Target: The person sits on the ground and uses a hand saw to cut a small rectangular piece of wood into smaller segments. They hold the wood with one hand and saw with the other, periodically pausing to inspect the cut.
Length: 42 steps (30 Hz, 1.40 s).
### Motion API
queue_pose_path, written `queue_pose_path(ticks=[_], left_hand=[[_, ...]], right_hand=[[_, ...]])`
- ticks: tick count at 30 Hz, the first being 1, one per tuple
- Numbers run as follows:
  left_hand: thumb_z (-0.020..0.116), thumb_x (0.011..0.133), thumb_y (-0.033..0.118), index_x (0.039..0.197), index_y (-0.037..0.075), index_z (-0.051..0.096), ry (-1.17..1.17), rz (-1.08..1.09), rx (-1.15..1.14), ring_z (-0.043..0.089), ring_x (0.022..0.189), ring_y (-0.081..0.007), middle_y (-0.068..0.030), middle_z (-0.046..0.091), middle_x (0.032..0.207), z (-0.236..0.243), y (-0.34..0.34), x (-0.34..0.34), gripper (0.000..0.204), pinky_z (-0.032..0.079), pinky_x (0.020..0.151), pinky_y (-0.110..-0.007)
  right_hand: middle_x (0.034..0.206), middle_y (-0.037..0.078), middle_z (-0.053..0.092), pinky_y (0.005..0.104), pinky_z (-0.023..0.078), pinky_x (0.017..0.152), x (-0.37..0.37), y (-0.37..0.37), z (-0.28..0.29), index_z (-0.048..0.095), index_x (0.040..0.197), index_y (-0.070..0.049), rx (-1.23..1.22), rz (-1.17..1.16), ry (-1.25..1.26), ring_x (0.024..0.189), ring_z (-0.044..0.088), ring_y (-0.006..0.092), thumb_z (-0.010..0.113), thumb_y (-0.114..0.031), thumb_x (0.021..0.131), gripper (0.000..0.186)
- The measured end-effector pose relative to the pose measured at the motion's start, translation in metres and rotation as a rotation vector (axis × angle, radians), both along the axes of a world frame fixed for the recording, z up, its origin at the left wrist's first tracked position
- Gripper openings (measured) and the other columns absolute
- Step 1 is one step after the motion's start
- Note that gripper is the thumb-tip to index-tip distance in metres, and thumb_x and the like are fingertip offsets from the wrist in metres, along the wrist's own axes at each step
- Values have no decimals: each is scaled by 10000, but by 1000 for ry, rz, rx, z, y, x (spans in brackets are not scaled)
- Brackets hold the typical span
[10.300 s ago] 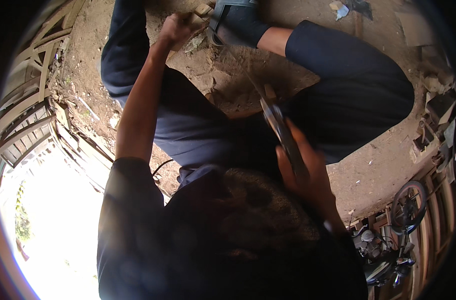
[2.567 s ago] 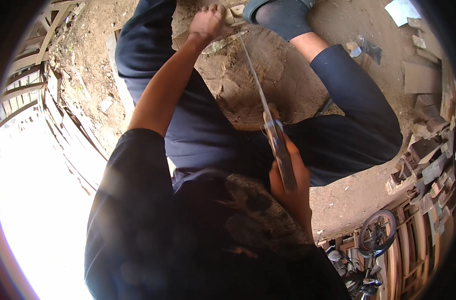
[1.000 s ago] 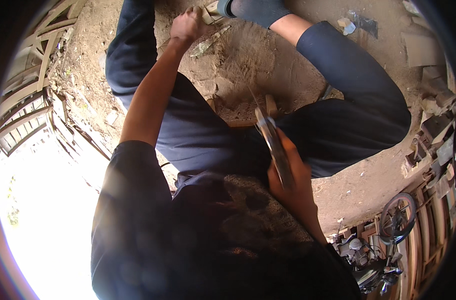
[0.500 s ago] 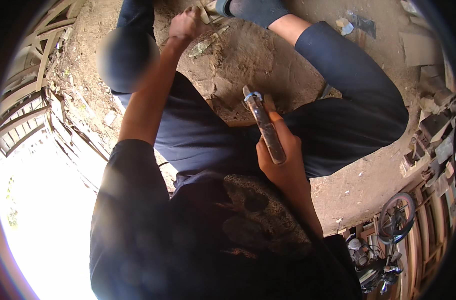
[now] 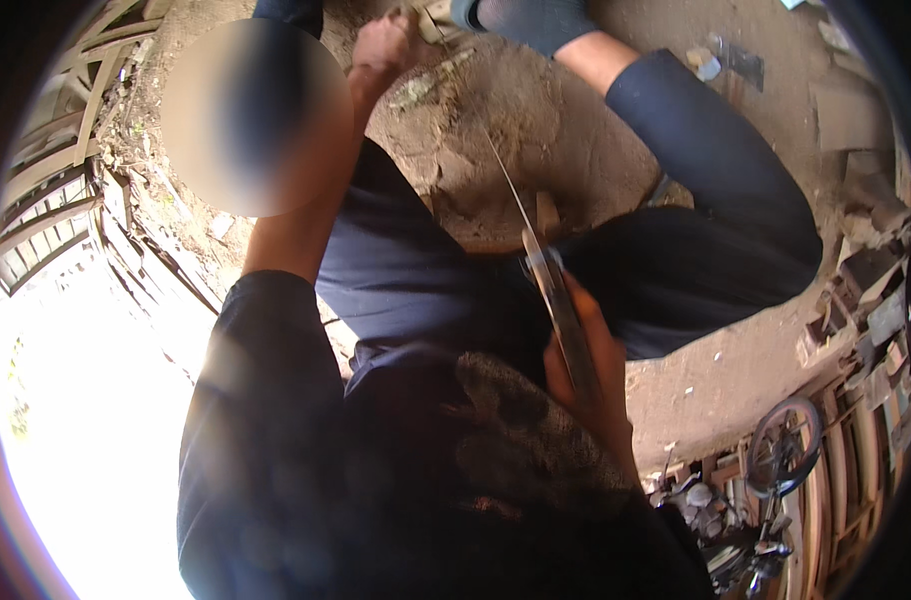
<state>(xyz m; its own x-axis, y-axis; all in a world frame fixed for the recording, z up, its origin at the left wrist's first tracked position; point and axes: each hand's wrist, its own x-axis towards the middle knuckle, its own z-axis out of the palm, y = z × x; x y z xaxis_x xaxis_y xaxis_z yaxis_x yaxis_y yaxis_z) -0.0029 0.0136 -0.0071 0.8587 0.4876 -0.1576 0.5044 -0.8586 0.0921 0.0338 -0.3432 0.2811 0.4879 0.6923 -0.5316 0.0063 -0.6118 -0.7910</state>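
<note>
My left hand (image 5: 392, 42) is closed on a pale wooden piece (image 5: 435, 16) on the ground at the top, beside my sandalled foot (image 5: 536, 20). My right hand (image 5: 594, 368) grips the worn, dark handle (image 5: 566, 325) of a long tool in front of my lap. Its thin metal blade (image 5: 511, 181) slants up and left toward the wooden piece; the far tip is too faint to place. An upright wood piece (image 5: 547, 212) stands just behind the handle. A round blurred patch hides part of my left leg and forearm.
I sit on a dirt floor (image 5: 716, 390) with scraps about. Stacked timber offcuts (image 5: 866, 300) line the right side. A two-wheeler (image 5: 781, 450) lies in view at lower right among planks. Slatted wood (image 5: 51, 230) is at left, beside a glaring bright opening.
Since half a second ago my right hand and the handle have drawn down toward my body, and the blade shows again. My left hand has stayed at the wooden piece.
</note>
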Motion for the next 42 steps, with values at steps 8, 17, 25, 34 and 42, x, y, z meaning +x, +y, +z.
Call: queue_pose_path(ticks=[8,17,25,34,42], left_hand=[[704,694,653,1120,19,527,-92,123,-144,658,859,-411,-250,628,1034,22,-2,5,784,543,694,-490],[754,692,565,1166,41,472,-131,222,-202,645,911,-415,-241,615,1052,55,-14,13,760,526,764,-478],[705,768,399,1128,89,538,-215,133,81,577,976,-344,-152,616,1069,-2,-13,-9,504,453,888,-476],[699,614,760,1086,-7,462,-150,283,-22,665,725,-368,-216,660,851,7,-19,3,930,533,598,-439],[682,664,730,1130,-22,443,-58,231,-99,668,673,-364,-207,666,799,-4,-4,1,917,531,582,-464]], right_hand=[[947,251,640,398,528,693,-1,-11,-7,457,1348,-43,87,10,-115,852,660,411,555,1,797,561],[917,256,644,419,525,694,9,-16,-8,453,1361,-41,-2,65,-141,817,663,416,524,11,795,573],[841,239,650,417,525,653,16,-3,-22,465,1367,-29,-8,48,-149,735,683,384,527,2,782,589],[881,253,653,361,529,626,7,9,-9,463,1364,-8,-122,87,-139,713,694,331,518,20,771,596],[1049,260,647,388,541,702,9,29,-10,427,1382,10,-132,110,-49,819,699,348,522,23,787,603]])
